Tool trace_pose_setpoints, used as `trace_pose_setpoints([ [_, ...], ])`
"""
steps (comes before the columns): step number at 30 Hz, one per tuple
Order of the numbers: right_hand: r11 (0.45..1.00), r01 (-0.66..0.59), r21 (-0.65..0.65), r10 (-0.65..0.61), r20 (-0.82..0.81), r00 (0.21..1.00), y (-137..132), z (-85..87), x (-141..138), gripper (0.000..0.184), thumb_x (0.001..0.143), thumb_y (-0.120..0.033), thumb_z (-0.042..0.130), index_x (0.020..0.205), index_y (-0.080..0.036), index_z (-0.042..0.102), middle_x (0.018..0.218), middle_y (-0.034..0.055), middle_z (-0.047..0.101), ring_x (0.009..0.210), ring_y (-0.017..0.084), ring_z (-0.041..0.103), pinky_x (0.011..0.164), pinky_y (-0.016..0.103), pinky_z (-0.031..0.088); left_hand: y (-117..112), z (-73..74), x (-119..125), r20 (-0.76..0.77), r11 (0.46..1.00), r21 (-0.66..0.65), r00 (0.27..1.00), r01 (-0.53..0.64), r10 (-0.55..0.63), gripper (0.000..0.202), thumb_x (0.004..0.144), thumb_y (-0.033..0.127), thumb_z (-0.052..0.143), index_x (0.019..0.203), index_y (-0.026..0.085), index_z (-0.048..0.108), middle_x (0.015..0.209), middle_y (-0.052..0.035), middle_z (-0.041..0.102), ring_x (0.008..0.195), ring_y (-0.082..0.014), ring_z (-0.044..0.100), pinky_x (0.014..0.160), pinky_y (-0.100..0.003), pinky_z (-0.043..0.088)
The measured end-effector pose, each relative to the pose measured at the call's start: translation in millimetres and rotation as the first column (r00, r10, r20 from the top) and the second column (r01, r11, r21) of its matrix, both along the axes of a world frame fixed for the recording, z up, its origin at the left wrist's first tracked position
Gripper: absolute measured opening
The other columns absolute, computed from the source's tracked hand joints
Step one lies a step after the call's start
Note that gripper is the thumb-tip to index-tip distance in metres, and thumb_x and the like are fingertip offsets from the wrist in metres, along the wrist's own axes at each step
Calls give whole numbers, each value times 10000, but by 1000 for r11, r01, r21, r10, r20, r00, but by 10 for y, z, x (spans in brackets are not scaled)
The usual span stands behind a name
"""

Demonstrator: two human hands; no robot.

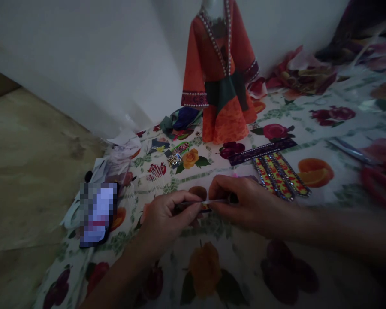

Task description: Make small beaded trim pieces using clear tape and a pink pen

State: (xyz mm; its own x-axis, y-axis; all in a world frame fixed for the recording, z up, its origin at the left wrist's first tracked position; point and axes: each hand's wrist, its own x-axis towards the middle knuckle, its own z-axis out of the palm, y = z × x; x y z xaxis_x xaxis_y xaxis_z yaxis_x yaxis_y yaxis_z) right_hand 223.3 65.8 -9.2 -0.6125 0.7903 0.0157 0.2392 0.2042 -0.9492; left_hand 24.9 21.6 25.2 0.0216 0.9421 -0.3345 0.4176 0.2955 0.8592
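Observation:
Near the middle of the table, my left hand (167,216) and my right hand (241,199) meet, each in a pinch. Between the fingertips runs a thin, pale-edged strip (206,201); its material is hard to make out in the dim light. Just beyond my right hand lie several yellow-and-red trim strips (276,177) with glittering edges. A dark purple beaded band (263,151) rests across their far ends. Farther back stands a doll-sized orange dress (223,86) with pearl-trimmed neckline and cuffs.
A phone (99,214) lies at the left, beside crumpled plastic and white scraps (125,146). Scissors (354,150) with red handles are at the right. Small packets of beads (176,156) and blue-green cloth (183,119) sit near the wall. More fabric (302,73) is heaped behind.

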Motion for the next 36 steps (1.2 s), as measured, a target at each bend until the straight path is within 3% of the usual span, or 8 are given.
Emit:
trace_pose_setpoints([
  [17, 1000, -18, 9, 18, -28, 999, -18, -21, 18, 49, 845, -178, 615, 855, -213, 582, 707, -59, 597, 639, 92, 525, 558, 215, 376, 13, -36, -28, 37, 999, 27, 998, 42, -43, 100, 806, 267, 681, 785, 174, 707, 697, 14, 661, 575, -109, 638, 566, -199, 516],
  [23, 1000, -21, 22, 22, -22, 1000, -21, -36, 13, 75, 824, -141, 605, 841, -210, 582, 707, -70, 599, 645, 82, 535, 568, 203, 379, 36, -60, -101, 0, 986, -23, 987, 163, -163, 216, 880, 325, 614, 772, 172, 721, 694, 3, 644, 656, -118, 589, 604, -200, 461],
  [28, 998, -31, 48, 33, -45, 998, -34, -33, 16, 32, 841, -180, 614, 839, -203, 591, 706, -66, 600, 636, 78, 533, 575, 201, 383, 22, -89, -97, 5, 982, -49, 983, 185, -185, 154, 840, 318, 686, 884, 180, 740, 791, -10, 684, 708, -131, 589, 619, -208, 443],
  [36, 998, -37, 53, 38, -9, 999, -15, 1, 29, 48, 836, -165, 608, 858, -205, 594, 712, -53, 607, 602, 87, 521, 547, 212, 371, 35, -110, -49, -12, 987, -27, 988, 155, -156, 147, 792, 309, 732, 820, 164, 734, 721, -6, 664, 642, -121, 569, 578, -210, 430],
])
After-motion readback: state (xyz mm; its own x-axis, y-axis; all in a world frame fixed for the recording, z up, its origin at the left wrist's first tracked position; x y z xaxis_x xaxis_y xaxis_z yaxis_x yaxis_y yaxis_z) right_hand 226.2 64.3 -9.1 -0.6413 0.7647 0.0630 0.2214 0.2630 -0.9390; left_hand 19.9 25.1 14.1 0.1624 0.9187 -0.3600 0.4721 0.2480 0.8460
